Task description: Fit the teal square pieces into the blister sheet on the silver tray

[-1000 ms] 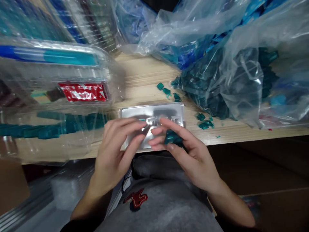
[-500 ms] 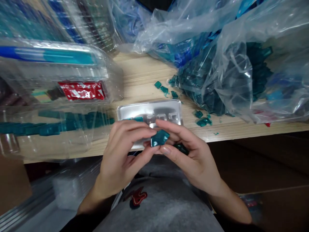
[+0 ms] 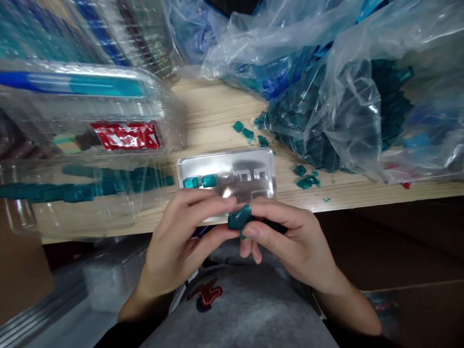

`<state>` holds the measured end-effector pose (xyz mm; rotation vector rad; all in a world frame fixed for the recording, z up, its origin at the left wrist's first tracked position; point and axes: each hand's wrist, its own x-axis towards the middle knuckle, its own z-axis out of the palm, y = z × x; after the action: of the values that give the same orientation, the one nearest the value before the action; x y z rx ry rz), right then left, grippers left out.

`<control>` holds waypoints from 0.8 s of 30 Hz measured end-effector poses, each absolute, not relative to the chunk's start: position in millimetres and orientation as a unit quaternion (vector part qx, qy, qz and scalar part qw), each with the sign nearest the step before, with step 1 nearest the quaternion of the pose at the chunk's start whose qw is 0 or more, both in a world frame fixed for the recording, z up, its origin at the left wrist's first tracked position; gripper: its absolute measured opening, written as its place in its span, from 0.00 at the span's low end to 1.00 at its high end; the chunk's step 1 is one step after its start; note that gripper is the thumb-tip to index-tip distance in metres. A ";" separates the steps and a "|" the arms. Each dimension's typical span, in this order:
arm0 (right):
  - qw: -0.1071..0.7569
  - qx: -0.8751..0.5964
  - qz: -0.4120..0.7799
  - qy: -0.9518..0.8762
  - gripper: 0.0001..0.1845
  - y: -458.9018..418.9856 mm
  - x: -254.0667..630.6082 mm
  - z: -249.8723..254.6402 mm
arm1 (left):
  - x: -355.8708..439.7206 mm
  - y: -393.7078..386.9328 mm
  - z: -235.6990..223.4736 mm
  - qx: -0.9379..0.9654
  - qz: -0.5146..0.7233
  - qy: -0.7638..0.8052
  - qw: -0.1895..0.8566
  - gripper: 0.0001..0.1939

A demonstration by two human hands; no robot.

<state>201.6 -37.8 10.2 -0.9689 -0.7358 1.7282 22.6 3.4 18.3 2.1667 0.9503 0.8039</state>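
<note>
A translucent teal plastic piece (image 3: 239,217) is held between both hands, just in front of the tray's near edge. My left hand (image 3: 192,232) closes on its left side with thumb and fingers. My right hand (image 3: 290,237) pinches its right side between thumb and forefinger, and a second dark teal piece (image 3: 274,225) sits partly hidden in its curled fingers. Behind the hands lies a clear moulded tray (image 3: 224,160) with small square hollows. Two of the hollows at its left hold teal blocks (image 3: 209,181); the tray's near part is hidden by my hands.
Small teal scraps (image 3: 307,181) lie on the wooden table (image 3: 210,106). A large clear bag (image 3: 348,106) of dark teal pieces stands at the right. On the left are a clear box (image 3: 170,111) with a red packet and a clear container (image 3: 108,212) with teal pieces.
The held teal piece has turned and come slightly nearer my body. Both hands have lowered a little, uncovering the tray's two filled hollows. Fingers of my right hand now show below the piece.
</note>
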 end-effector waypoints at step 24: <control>0.431 -0.450 0.688 -0.372 0.07 -40.9 202.6 1.7 | 22.1 0.6 6.3 0.782 0.321 0.400 0.354 0.09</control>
<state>202.6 -40.9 1.7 -1.1229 -0.9269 1.7157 22.1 0.6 6.3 2.0227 1.0337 0.8293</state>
